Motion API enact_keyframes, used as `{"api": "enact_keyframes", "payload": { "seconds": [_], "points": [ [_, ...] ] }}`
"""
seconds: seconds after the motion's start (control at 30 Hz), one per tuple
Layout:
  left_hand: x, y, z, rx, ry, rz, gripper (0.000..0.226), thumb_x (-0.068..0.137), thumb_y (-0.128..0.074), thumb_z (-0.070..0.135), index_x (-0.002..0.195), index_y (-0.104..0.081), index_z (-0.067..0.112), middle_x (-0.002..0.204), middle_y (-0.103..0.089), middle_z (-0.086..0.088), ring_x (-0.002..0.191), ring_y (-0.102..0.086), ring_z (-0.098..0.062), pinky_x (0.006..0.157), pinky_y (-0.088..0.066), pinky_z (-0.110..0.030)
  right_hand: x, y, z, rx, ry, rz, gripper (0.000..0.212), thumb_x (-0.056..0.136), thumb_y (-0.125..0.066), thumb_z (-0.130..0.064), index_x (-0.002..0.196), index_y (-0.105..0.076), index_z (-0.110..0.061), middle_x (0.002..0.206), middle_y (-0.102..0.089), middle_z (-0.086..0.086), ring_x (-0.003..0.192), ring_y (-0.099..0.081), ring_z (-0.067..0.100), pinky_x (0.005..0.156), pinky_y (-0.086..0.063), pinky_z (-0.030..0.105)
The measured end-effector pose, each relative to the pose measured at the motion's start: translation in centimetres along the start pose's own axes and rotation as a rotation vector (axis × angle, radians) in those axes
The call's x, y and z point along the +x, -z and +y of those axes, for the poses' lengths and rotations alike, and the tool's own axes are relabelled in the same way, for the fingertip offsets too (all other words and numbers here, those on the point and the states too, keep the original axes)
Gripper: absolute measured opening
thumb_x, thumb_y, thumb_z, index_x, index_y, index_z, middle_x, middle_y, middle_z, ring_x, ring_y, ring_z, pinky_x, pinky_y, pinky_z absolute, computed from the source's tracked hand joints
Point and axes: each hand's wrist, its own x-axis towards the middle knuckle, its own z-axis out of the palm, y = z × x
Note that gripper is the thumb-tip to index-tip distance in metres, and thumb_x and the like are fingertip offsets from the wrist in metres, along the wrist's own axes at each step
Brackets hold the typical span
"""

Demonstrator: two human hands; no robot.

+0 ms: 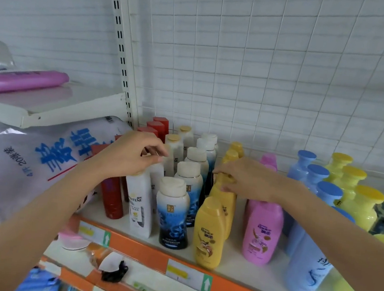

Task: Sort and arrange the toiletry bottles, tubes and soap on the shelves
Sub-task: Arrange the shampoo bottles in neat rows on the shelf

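So the main shelf (pixel 240 266) has everything lined up in rows running front to back. Far left row is the tubes (pixel 112 196), next over are the Pantene bottles (pixel 139 201), then the wide-capped bottles (pixel 174 217), then the Rejoice bottles (pixel 209 234), and another Rejoice row (pixel 262 233) right of those. Further right come two more bottle rows (pixel 308 264), with the last one (pixel 360 205) nearest the right end. A big bag (pixel 43 153) lies left of the tubes, under a higher shelf (pixel 48 109) that has a flat pack (pixel 22 81) lying on it. Wire grid (pixel 265 70) stands behind everything. Lower shelf (pixel 148 280) below has loose bits on it.
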Motion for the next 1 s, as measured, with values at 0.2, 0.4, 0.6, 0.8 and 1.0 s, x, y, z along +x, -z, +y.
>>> {"api": "enact_keyframes", "payload": {
  "seconds": [0.2, 0.4, 0.6, 0.8, 1.0],
  "points": [
    [0.2, 0.3, -1.9, -0.007, -0.062, -0.038, 0.018, 0.083, -0.066, 0.015, 0.094, -0.068, 0.029, 0.089, -0.061, 0.022, 0.093, -0.055, 0.012, 0.076, -0.043, -0.01, -2.9, 1.1, -3.5, 0.054, 0.031, -0.01, 0.053, 0.084, -0.05, -0.055, 0.127, -0.051, -0.023, 0.111, -0.064, -0.002, 0.099, -0.06, 0.014, 0.085, -0.051, 0.037],
    [-0.1, -0.6, -3.2, -0.041, -0.13, -0.006, 0.015, 0.083, -0.066, 0.015, 0.095, -0.07, 0.023, 0.093, -0.063, 0.018, 0.095, -0.055, 0.008, 0.075, -0.042, -0.006, -3.2, -2.1, -4.6, 0.035, -0.034, -0.003, 0.044, 0.085, -0.057, -0.044, 0.122, -0.047, -0.023, 0.114, -0.058, -0.004, 0.102, -0.054, 0.014, 0.088, -0.046, 0.033],
    [-0.8, -0.2, -4.7, -0.1, -0.166, 0.006, 0.018, 0.082, -0.066, 0.017, 0.096, -0.069, 0.027, 0.096, -0.064, 0.015, 0.095, -0.057, 0.001, 0.076, -0.042, -0.007, -3.4, -1.7, -4.4, 0.033, -0.146, -0.004, 0.038, 0.087, -0.058, -0.035, 0.122, -0.048, -0.024, 0.107, -0.054, -0.007, 0.099, -0.05, 0.01, 0.089, -0.042, 0.027],
    [-1.3, 0.8, -6.3, -0.125, -0.146, 0.106, 0.023, 0.082, -0.065, 0.014, 0.091, -0.065, 0.035, 0.094, -0.065, 0.014, 0.089, -0.058, -0.001, 0.077, -0.04, -0.011, -3.2, -1.8, -4.7, 0.048, -0.226, -0.007, 0.036, 0.086, -0.059, -0.038, 0.119, -0.05, -0.026, 0.105, -0.058, -0.005, 0.096, -0.052, 0.012, 0.084, -0.041, 0.025],
    [-2.1, 1.1, -7.6, -0.118, -0.179, 0.047, 0.022, 0.076, -0.063, 0.045, 0.097, -0.064, 0.038, 0.097, -0.06, 0.02, 0.092, -0.056, 0.0, 0.075, -0.044, -0.017, -2.3, -1.3, -5.4, -0.007, -0.264, -0.061, 0.042, 0.085, -0.059, -0.041, 0.123, -0.049, -0.026, 0.1, -0.054, -0.011, 0.086, -0.052, 0.006, 0.077, -0.043, 0.019]
  ]
}}
